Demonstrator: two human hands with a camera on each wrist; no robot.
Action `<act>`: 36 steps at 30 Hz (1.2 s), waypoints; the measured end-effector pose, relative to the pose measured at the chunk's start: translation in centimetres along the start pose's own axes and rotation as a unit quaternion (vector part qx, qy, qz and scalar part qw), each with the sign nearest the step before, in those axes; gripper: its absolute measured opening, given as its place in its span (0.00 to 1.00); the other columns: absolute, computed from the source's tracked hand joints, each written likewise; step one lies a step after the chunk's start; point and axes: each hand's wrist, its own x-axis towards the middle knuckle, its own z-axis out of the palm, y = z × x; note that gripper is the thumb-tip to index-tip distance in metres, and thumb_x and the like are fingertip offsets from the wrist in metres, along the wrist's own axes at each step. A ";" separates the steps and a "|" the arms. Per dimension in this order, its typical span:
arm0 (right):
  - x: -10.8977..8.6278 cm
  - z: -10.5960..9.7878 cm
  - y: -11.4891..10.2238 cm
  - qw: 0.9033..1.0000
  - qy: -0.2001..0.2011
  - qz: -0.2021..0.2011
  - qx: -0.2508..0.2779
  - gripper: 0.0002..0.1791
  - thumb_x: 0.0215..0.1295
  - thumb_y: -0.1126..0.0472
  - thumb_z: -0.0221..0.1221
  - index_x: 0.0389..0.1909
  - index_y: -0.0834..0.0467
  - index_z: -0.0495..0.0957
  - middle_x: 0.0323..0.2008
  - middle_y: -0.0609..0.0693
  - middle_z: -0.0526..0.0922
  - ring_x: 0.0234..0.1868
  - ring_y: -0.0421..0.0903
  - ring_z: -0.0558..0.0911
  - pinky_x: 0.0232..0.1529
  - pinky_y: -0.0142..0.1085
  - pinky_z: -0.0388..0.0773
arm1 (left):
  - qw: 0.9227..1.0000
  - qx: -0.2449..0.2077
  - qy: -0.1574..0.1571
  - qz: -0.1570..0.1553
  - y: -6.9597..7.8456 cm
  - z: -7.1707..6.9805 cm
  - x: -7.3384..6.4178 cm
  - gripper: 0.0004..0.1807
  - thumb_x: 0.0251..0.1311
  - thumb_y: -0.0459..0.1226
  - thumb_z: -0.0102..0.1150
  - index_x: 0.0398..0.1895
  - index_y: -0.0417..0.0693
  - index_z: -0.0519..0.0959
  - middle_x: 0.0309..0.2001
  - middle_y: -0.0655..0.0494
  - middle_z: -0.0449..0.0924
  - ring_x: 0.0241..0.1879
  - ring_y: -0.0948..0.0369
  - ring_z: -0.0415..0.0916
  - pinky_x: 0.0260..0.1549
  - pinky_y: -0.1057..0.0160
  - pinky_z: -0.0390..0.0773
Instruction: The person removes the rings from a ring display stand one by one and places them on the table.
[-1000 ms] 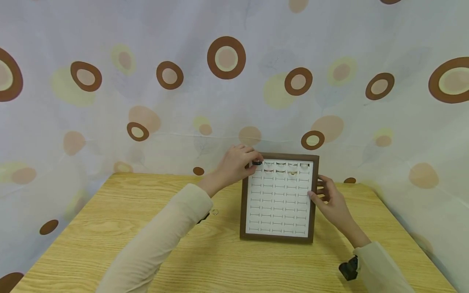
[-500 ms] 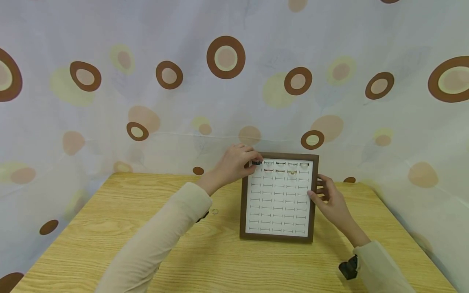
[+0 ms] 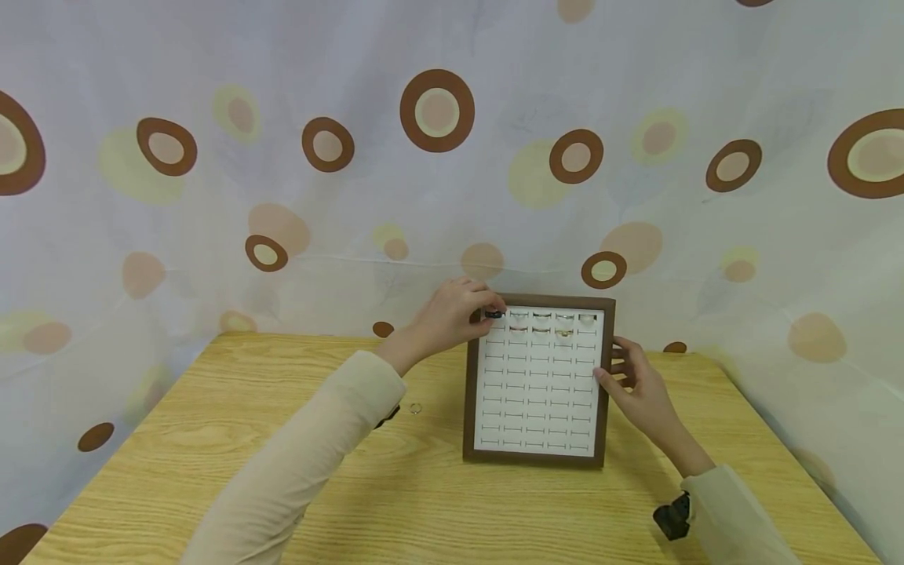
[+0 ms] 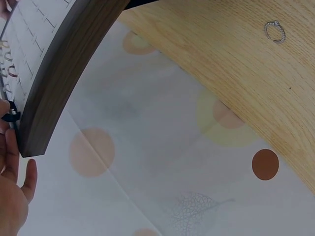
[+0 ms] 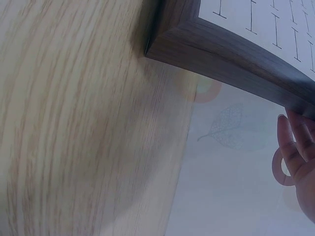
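1. Left hand point(image 3: 452, 318) pinches a black ring point(image 3: 494, 315) at the top-left slot of a ring board point(image 3: 538, 392).
2. Right hand point(image 3: 641, 392) grips the board's right edge.
3. Board stands on a table point(image 3: 233, 424); a silver ring point(image 3: 416, 409) lies leftward.

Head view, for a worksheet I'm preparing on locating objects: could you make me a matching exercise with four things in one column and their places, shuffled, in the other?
Things
1. Black ring
2. Loose silver-coloured ring
3. Right hand
4. Gold-coloured ring

Places
A. At the right side of the brown frame
B. In the second row from the top of the white panel
C. Held by the left hand
D. Lying on the wooden table

Right pairs: 1-C, 2-D, 3-A, 4-B
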 end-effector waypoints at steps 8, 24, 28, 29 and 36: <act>0.0 0.0 -0.2 1.000 0.001 0.000 0.001 0.29 0.60 0.70 0.55 0.61 0.70 0.57 0.47 0.64 0.74 0.39 0.27 0.72 0.35 0.22 0.70 | 0.999 -0.034 -0.015 0.007 0.0 -0.5 -0.2 0.10 0.52 0.33 0.60 0.40 0.48 0.81 0.35 0.57 0.80 0.35 0.63 0.76 0.37 0.65 0.72; 0.0 0.2 -0.3 1.000 0.002 -0.006 -0.002 0.29 0.59 0.70 0.56 0.60 0.70 0.57 0.46 0.64 0.74 0.38 0.26 0.72 0.34 0.22 0.70 | 0.993 -0.116 -0.010 -0.027 -1.6 -2.0 -2.7 0.13 0.52 0.31 0.61 0.42 0.45 0.77 0.36 0.56 0.77 0.39 0.63 0.72 0.46 0.64 0.71; 0.0 0.2 -0.3 1.000 0.001 -0.005 -0.001 0.29 0.59 0.70 0.55 0.60 0.71 0.57 0.46 0.65 0.74 0.39 0.26 0.72 0.34 0.22 0.70 | 0.994 -0.107 -0.011 -0.031 -2.4 -2.0 -4.1 0.12 0.50 0.30 0.62 0.40 0.45 0.77 0.35 0.56 0.78 0.39 0.63 0.72 0.46 0.65 0.72; 0.0 0.1 -0.3 1.000 0.001 -0.004 -0.001 0.29 0.59 0.70 0.55 0.60 0.71 0.57 0.47 0.65 0.74 0.39 0.26 0.72 0.34 0.22 0.70 | 0.994 -0.105 -0.013 -0.031 -2.6 -2.0 -4.5 0.12 0.50 0.30 0.62 0.39 0.45 0.78 0.35 0.56 0.78 0.38 0.63 0.73 0.45 0.64 0.72; 0.0 0.1 -0.4 1.000 0.000 -0.003 -0.001 0.29 0.60 0.70 0.55 0.60 0.71 0.57 0.47 0.65 0.74 0.39 0.25 0.71 0.35 0.22 0.70 | 0.993 -0.090 -0.054 -0.053 -3.8 -1.2 -7.5 0.11 0.49 0.31 0.64 0.37 0.47 0.79 0.32 0.58 0.79 0.35 0.61 0.74 0.45 0.60 0.70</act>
